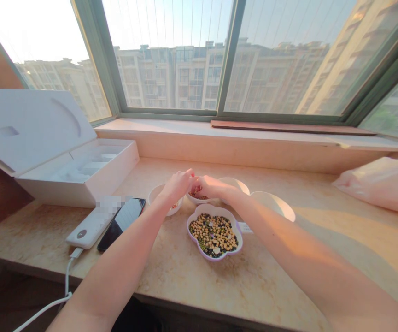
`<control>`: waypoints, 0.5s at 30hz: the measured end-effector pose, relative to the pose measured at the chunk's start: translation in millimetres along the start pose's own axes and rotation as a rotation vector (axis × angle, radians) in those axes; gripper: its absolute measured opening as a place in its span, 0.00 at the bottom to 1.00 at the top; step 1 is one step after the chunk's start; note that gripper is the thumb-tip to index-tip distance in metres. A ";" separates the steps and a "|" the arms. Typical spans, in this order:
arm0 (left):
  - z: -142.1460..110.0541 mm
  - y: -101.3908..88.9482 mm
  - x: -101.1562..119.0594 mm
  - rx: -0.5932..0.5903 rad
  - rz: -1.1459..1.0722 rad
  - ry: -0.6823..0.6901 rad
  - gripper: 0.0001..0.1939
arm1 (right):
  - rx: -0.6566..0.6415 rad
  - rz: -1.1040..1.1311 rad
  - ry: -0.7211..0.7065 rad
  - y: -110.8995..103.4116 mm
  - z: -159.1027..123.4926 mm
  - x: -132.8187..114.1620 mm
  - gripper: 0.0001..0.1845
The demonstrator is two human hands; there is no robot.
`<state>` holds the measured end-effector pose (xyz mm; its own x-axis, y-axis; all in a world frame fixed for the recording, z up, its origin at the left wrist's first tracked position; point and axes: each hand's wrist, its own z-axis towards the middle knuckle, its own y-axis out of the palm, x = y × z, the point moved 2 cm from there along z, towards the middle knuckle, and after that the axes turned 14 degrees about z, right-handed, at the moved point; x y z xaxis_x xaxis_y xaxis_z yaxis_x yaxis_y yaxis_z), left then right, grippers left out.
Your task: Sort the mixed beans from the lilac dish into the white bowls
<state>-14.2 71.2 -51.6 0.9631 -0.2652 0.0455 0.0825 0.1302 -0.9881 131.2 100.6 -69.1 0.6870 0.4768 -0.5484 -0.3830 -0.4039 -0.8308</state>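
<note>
Marble counter [174,281] below a green window frame [171,111]. Left hand [178,185] and right hand [207,186] are pinched almost shut over a small white bowl [199,202], any hold hidden. Nearer sits a purple-rimmed dish [216,208] of mixed beans [213,235], likely hard, slippery, light: pinch beans, grip dish by rim.

I can read nothing here: the small white tag [244,227] below my right fingers [199,184] is too tiny, and the power bank [88,226] is pixelated.

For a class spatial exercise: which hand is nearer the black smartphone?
Left. The left hand sits beyond and right of the smartphone; the right hand is farther right, past the left hand.
</note>
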 end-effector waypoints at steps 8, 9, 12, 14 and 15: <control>-2.4 -5.1 2.6 -0.018 -0.010 0.000 0.15 | -0.015 -0.007 0.005 0.3 5.8 4.8 0.10; -1.7 -3.7 1.5 -0.023 -0.009 0.001 0.16 | -0.016 -0.008 0.005 0.5 5.6 4.6 0.10; 0.7 1.9 -2.5 -0.021 -0.005 0.012 0.17 | -0.016 -0.012 -0.010 0.7 3.7 1.1 0.10; 1.9 4.9 -4.6 -0.010 -0.003 0.017 0.17 | -0.002 -0.020 -0.021 0.7 2.0 -2.2 0.10; 2.2 5.9 -5.3 -0.006 -0.002 0.019 0.17 | 0.013 -0.026 -0.026 0.7 1.4 -3.8 0.09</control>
<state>-18.2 75.4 -57.3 0.9580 -0.2834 0.0445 0.0825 0.1235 -0.9889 127.4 99.7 -67.7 0.6808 0.5067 -0.5289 -0.3737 -0.3808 -0.8458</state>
